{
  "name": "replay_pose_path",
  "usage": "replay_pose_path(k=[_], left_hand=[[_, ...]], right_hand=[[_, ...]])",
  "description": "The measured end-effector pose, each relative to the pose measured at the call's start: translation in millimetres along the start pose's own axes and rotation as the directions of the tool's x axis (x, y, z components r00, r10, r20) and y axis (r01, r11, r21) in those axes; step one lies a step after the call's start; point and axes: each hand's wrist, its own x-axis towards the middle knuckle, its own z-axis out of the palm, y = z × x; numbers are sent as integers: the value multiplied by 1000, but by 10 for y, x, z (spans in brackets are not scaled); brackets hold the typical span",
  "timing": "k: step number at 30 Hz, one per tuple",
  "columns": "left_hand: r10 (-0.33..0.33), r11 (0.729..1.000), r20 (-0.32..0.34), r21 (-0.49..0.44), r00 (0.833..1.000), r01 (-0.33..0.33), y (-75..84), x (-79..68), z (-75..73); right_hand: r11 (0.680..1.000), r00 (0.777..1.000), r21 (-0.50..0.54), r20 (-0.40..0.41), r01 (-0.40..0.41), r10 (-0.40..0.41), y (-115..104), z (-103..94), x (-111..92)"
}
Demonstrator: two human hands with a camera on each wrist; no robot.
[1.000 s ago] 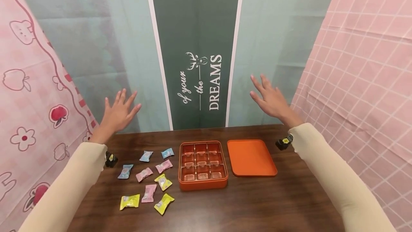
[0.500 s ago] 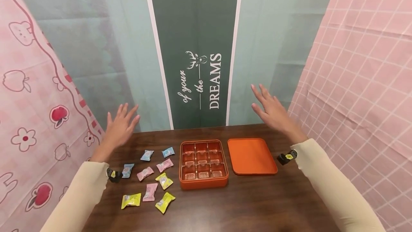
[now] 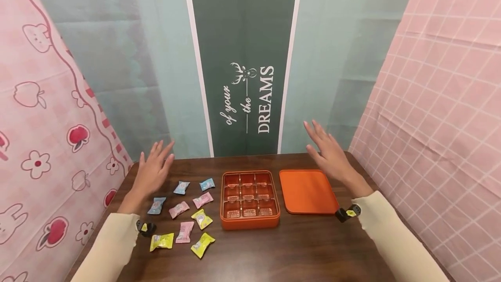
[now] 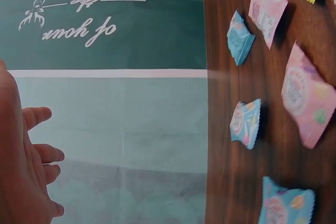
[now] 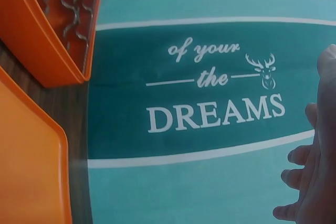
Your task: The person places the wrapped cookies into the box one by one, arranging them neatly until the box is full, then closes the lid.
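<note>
My left hand (image 3: pixel 150 173) hovers with its fingers extended above the table's back left, nearest the blue wrapped candies; it holds nothing. Over the back right, my right hand (image 3: pixel 332 160) hangs in the air with straight fingers, just behind an orange square lid (image 3: pixel 307 193). Left of that lid stands an orange box (image 3: pixel 250 223) with a clear divided insert; its compartments hold nothing. Three blue candies (image 3: pixel 157 206), three pink candies (image 3: pixel 184 232) and three yellow candies (image 3: pixel 162 241) lie scattered left of the box. Both wrist views show bare fingers touching nothing.
The brown wooden table (image 3: pixel 297 251) meets a green wall cloth (image 3: pixel 242 21) with white lettering at the back. A pink patterned cloth (image 3: pixel 58 142) hangs on the left, a pink checked cloth (image 3: pixel 438 99) on the right.
Both hands have come down and back toward the table, fingers still extended. The head view has shifted slightly. Candies, box and lid stay in place.
</note>
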Motion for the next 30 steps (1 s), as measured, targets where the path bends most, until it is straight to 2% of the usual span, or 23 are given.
replay_pose_path(k=[10, 19, 30], left_hand=[[-42, 998, -11, -36, 999, 42, -4, -225, 194], [-48, 998, -38, -34, 998, 47, 46, -421, 304], [-78, 997, 11, -14, 997, 78, 70, -555, 479]], right_hand=[[997, 1000, 73, -22, 15, -13, -154, 192, -247], [994, 1000, 108, -7, 3, -2, -257, 417, -499], [982, 1000, 188, -28, 0, 6, -308, 635, -587]])
